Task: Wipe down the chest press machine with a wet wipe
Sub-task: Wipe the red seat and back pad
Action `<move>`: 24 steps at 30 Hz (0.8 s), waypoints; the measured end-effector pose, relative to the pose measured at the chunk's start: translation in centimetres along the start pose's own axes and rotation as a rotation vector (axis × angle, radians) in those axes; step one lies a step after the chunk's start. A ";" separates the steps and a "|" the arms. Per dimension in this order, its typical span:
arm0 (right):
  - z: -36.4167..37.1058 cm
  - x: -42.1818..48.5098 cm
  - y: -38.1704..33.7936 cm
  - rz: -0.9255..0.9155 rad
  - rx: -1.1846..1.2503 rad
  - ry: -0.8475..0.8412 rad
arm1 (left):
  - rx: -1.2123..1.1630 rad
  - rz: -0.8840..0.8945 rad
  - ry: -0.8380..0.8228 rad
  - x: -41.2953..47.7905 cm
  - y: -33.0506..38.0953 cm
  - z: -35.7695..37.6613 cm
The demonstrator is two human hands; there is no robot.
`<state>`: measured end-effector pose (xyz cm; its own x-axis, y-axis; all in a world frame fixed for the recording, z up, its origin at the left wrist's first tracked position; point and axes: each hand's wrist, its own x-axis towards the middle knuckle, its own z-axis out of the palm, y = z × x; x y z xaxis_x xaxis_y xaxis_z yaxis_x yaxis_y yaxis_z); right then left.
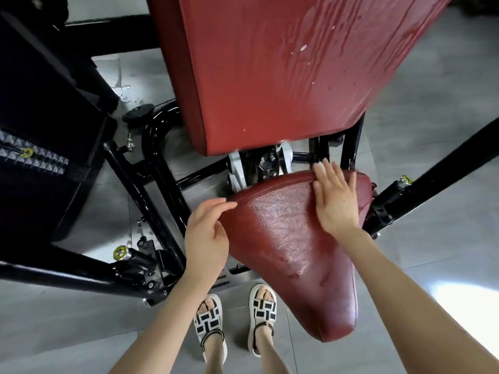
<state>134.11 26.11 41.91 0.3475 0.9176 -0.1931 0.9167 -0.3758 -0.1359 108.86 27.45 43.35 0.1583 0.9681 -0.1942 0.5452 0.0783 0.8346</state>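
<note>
The chest press machine has a dark red seat pad (291, 244) and a tall red back pad (270, 66), both shiny with wet streaks. My right hand (334, 198) lies flat on the seat's rear right corner, fingers spread and reaching its back edge. My left hand (208, 236) is at the seat's left edge; its fingers are curled loosely, its thumb touches the rim, and nothing is in it. No wet wipe shows in either hand; whatever lies under my right palm is hidden.
Black frame tubes (151, 190) run under and left of the seat, with a yellow-capped adjuster pin (120, 252) at lower left. A black weight housing (40, 130) fills the left side. My sandalled feet (235, 322) stand on grey floor tiles (432, 136) before the seat.
</note>
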 end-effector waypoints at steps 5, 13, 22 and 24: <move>1.5 -2.0 -2.7 -0.215 0.002 -0.038 | 0.247 0.194 -0.065 0.6 1.6 2.9; 0.9 -2.2 3.7 0.034 0.004 0.092 | 0.526 0.386 -0.134 1.4 3.1 6.1; -0.2 -0.4 3.9 0.090 0.314 0.302 | 0.643 0.501 -0.192 2.9 4.7 8.0; 0.0 -0.8 4.5 0.153 0.420 0.245 | 0.644 0.525 -0.205 3.2 5.1 8.3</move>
<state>137.95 23.74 41.49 0.5535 0.8327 -0.0147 0.7107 -0.4815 -0.5129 119.01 28.95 42.69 0.6329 0.7742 -0.0054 0.7114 -0.5788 0.3985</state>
